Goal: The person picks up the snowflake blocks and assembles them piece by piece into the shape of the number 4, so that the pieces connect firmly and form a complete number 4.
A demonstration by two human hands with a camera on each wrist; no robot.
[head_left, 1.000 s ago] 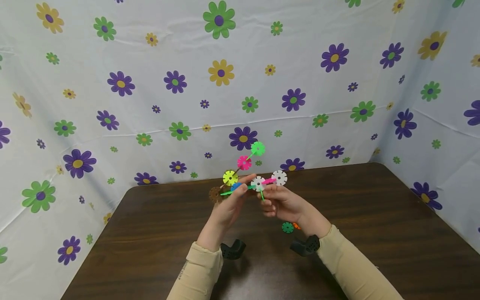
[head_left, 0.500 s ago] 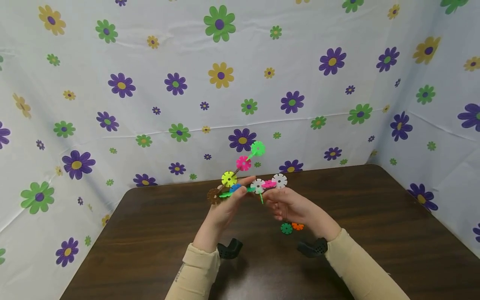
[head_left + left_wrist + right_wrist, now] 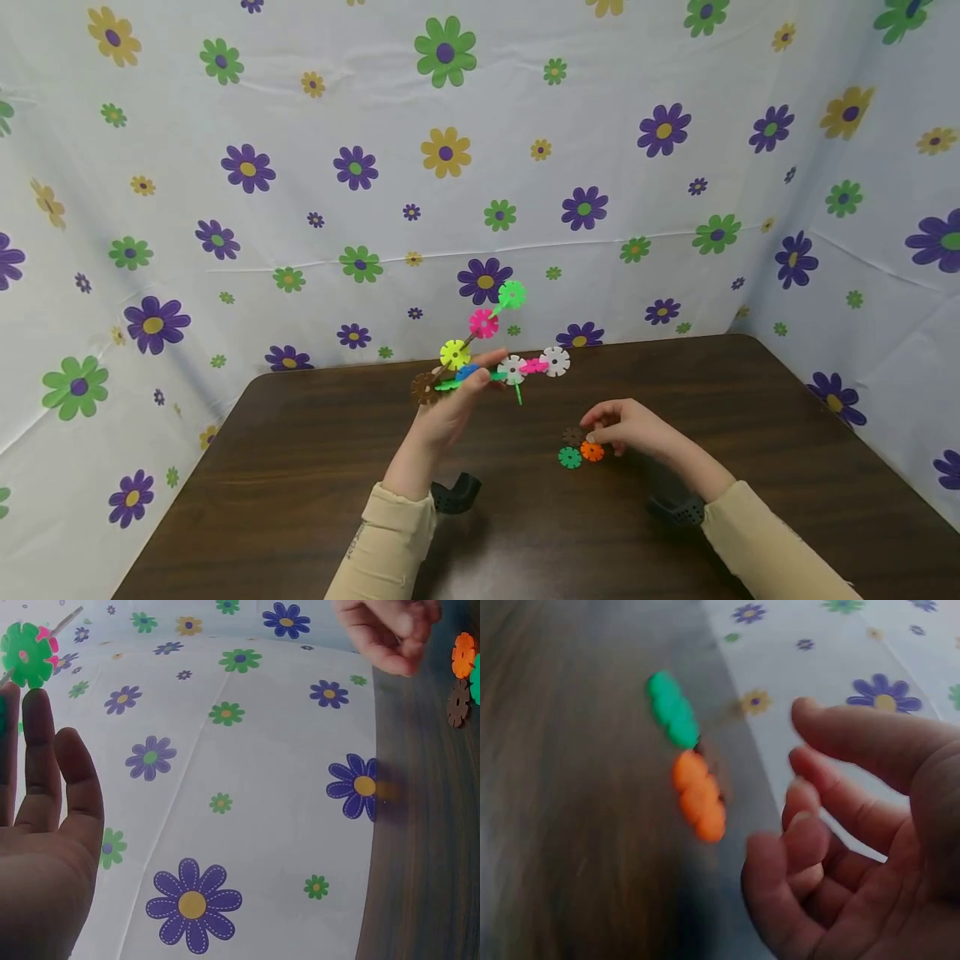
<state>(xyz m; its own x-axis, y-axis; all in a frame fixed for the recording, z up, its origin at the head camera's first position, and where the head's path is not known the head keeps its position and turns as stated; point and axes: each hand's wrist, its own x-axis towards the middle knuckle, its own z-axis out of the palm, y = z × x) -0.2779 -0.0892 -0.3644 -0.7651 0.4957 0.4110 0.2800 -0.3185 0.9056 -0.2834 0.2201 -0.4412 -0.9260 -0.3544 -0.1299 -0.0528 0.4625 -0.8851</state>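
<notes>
My left hand (image 3: pixel 444 419) holds up a chain of interlocking notched discs, pinched between thumb and fingers near the blue disc (image 3: pixel 468 372). One arm of it climbs through a yellow disc (image 3: pixel 454 355) and a pink disc (image 3: pixel 483 323) to a bright green disc (image 3: pixel 512 294). The other runs right to white discs, the end one (image 3: pixel 555 362) tipped out past a pink link. Over the table my right hand (image 3: pixel 633 427) hovers beside a loose orange disc (image 3: pixel 592 451), fingers loosely bent. The right wrist view shows nothing between that hand's fingers (image 3: pixel 810 724).
A green disc (image 3: pixel 570 457) and a brown disc (image 3: pixel 573 437) lie with the orange one on the dark wooden table (image 3: pixel 300 483). Behind the table hangs a white flower-print curtain (image 3: pixel 300 167). Black wrist mounts (image 3: pixel 456 493) sit under both wrists.
My right hand has let go of the chain's white end and moved right and down to the loose discs. The left hand keeps the chain nearly in place.
</notes>
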